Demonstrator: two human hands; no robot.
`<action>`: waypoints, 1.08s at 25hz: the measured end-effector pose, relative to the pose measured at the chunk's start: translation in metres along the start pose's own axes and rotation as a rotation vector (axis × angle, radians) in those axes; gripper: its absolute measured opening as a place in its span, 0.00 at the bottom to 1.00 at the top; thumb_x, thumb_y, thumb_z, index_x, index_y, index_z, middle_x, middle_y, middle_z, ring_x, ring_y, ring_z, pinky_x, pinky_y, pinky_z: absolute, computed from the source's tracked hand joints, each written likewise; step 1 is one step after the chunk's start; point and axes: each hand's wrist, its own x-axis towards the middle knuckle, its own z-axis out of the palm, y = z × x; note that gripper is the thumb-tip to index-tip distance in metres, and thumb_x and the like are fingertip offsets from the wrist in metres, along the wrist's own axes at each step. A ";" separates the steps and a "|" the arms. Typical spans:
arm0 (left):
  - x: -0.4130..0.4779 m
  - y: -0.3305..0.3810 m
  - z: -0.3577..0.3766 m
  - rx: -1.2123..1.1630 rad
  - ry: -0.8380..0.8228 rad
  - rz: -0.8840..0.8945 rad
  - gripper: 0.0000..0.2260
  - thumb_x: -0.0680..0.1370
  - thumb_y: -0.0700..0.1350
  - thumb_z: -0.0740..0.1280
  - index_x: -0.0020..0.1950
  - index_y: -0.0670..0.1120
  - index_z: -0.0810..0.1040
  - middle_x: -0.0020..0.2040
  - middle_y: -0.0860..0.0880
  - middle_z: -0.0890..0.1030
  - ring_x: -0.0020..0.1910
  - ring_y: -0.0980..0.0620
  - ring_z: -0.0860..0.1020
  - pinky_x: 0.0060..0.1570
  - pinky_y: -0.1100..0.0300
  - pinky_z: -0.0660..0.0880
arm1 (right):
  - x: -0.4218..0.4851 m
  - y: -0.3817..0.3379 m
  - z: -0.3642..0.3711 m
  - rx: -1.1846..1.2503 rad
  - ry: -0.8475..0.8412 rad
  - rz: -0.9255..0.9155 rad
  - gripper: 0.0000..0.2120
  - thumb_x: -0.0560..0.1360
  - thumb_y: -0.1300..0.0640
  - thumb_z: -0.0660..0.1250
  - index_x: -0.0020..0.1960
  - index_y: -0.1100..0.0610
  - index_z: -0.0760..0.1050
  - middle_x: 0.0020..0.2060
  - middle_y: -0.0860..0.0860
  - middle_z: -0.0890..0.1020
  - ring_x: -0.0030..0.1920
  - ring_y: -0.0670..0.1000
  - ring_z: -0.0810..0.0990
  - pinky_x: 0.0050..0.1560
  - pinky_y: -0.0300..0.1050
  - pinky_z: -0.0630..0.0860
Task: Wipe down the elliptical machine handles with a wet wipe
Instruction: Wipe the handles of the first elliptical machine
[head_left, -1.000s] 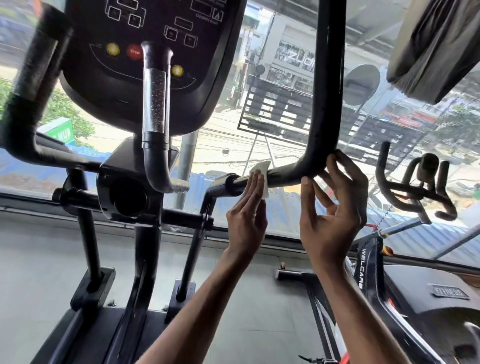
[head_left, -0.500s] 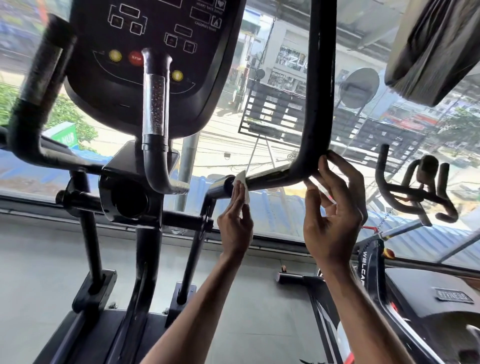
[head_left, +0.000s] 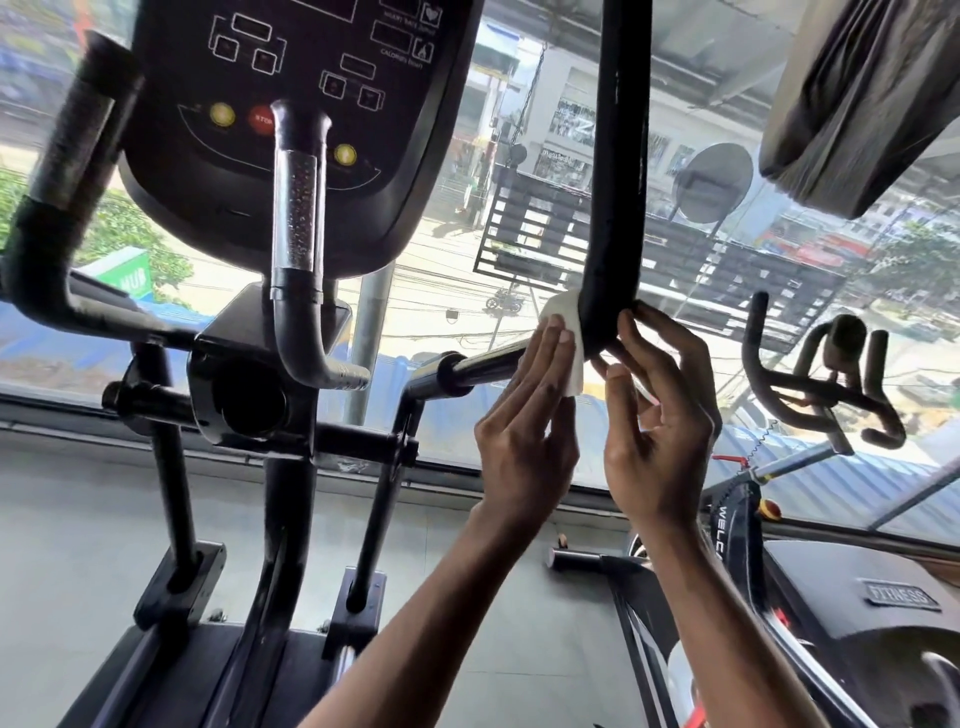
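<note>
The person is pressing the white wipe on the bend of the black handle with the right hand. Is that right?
Not quite. The head view shows the left hand pressing the wet wipe on the bend of the black handle. The right hand only touches the bend with bare fingertips.

Two bare hands: a left hand (head_left: 524, 421) and a right hand (head_left: 662, 415). One small white wet wipe (head_left: 563, 325). Two long black padded elliptical handles: the left handle (head_left: 67, 171) and the right handle (head_left: 618, 156). One short curved black grip with a silver band (head_left: 297, 218). One black plastic console (head_left: 415, 156) bearing two round yellow buttons, the left yellow button (head_left: 222, 114) and the right yellow button (head_left: 345, 154), and one round red button (head_left: 262, 120)
</note>
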 end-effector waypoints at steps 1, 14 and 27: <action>0.000 -0.003 0.001 0.015 -0.003 0.027 0.15 0.84 0.38 0.57 0.64 0.33 0.78 0.66 0.38 0.78 0.66 0.44 0.78 0.67 0.59 0.74 | 0.000 0.002 -0.002 0.001 -0.015 -0.006 0.18 0.79 0.71 0.62 0.67 0.61 0.75 0.66 0.54 0.73 0.66 0.59 0.77 0.57 0.47 0.81; 0.021 0.012 -0.029 -0.021 -0.051 -0.026 0.16 0.76 0.30 0.66 0.61 0.39 0.83 0.63 0.44 0.82 0.62 0.51 0.81 0.61 0.62 0.76 | 0.017 -0.016 -0.021 -0.297 -0.121 -0.176 0.18 0.76 0.64 0.69 0.65 0.62 0.77 0.64 0.57 0.76 0.57 0.54 0.78 0.54 0.49 0.79; 0.034 -0.009 -0.065 -0.125 -0.200 -0.107 0.12 0.78 0.37 0.71 0.61 0.39 0.82 0.60 0.45 0.82 0.57 0.62 0.81 0.51 0.60 0.82 | 0.075 -0.013 -0.043 -0.669 -0.449 -0.887 0.06 0.78 0.66 0.66 0.45 0.63 0.81 0.58 0.56 0.84 0.53 0.60 0.82 0.50 0.54 0.79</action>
